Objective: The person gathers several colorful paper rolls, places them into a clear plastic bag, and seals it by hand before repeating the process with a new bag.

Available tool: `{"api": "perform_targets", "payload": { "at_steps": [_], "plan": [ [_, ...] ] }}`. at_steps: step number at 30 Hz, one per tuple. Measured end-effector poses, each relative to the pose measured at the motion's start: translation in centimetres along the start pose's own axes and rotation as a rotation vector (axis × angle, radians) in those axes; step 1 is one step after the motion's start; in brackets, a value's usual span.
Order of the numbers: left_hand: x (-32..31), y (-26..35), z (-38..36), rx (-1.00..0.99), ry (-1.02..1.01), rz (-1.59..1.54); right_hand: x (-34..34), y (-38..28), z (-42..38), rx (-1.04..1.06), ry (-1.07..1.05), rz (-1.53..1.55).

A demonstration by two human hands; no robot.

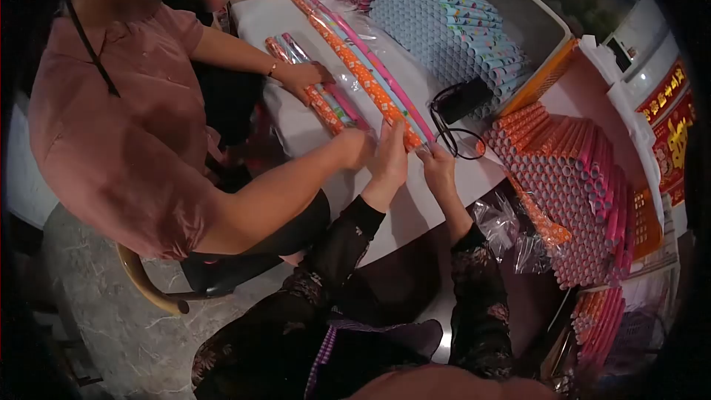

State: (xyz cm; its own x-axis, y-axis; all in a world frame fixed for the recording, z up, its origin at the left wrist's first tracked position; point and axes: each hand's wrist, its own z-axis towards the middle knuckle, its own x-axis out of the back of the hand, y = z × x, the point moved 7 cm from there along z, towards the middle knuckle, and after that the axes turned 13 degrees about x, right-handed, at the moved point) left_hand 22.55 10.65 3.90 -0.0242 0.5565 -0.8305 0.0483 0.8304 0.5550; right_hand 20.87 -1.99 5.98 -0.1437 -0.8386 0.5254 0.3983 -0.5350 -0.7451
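Several long rolls of wrapping paper [358, 68], orange, light blue and pink, lie side by side across the white table, seemingly in a clear plastic sleeve. My left hand [390, 157] cups the near end of the orange roll from the left. At the same end, my right hand [439, 170] closes its fingers on the tips of the blue and pink rolls; whether it grips paper or plastic is hard to make out. To the left, a co-worker's hand [300, 78] rests on a shorter-looking bundle of rolls [326, 104], and that person's other hand [354, 150] is close beside my left hand.
A tall stack of light blue rolls [437, 30] stands at the back. On the right, orange and pink rolls [563, 185] are piled by an orange crate [648, 226]. A black device with a cable [465, 100] lies near my right hand, with crumpled clear plastic [507, 226] below.
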Motion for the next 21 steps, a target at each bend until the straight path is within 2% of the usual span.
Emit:
{"api": "perform_targets", "payload": {
  "at_steps": [2, 5, 7, 9, 10, 11, 13, 15, 17, 19, 21],
  "plan": [
    [0.3, 0.6, 1.3, 0.028, 0.037, -0.022, -2.3, -0.3, 3.1, 0.117, -0.002, 0.102],
    [1.3, 0.5, 3.2, 0.029, 0.093, -0.036, -5.3, 2.3, 6.6, 0.135, -0.032, 0.167],
    [1.5, 0.5, 3.6, -0.001, 0.114, -0.031, -5.8, 1.4, 7.8, 0.078, -0.05, 0.233],
    [1.2, 0.4, 3.3, 0.023, 0.113, 0.116, -6.5, 1.8, 8.8, -0.057, -0.053, 0.329],
    [2.2, -0.5, 4.7, 0.077, 0.022, 0.166, -5.7, -0.3, 9.2, -0.023, -0.086, 0.149],
    [3.4, -2.1, 4.7, 0.079, 0.028, 0.17, -6.2, 0.4, 9.6, -0.027, -0.088, 0.154],
    [1.7, -0.7, -0.1, -0.058, 0.191, 0.556, -8.0, 2.9, 11.3, 0.065, -0.111, 0.05],
    [3.3, -4.3, -1.4, -0.113, 0.242, 0.65, -10.3, 6.4, 12.7, 0.111, -0.108, -0.007],
    [4.1, -6.4, -3.5, -0.047, 0.248, 0.729, -12.5, 7.1, 14.1, 0.384, -0.174, -0.217],
    [2.9, -7.6, -4.2, 0.119, -0.139, 1.073, -13.8, 5.5, 15.0, 0.428, -0.25, -0.247],
    [0.6, -8.0, -6.5, 0.119, -0.457, 1.639, -15.0, 3.6, 15.9, 0.469, -0.321, -0.283]
  ]
}}
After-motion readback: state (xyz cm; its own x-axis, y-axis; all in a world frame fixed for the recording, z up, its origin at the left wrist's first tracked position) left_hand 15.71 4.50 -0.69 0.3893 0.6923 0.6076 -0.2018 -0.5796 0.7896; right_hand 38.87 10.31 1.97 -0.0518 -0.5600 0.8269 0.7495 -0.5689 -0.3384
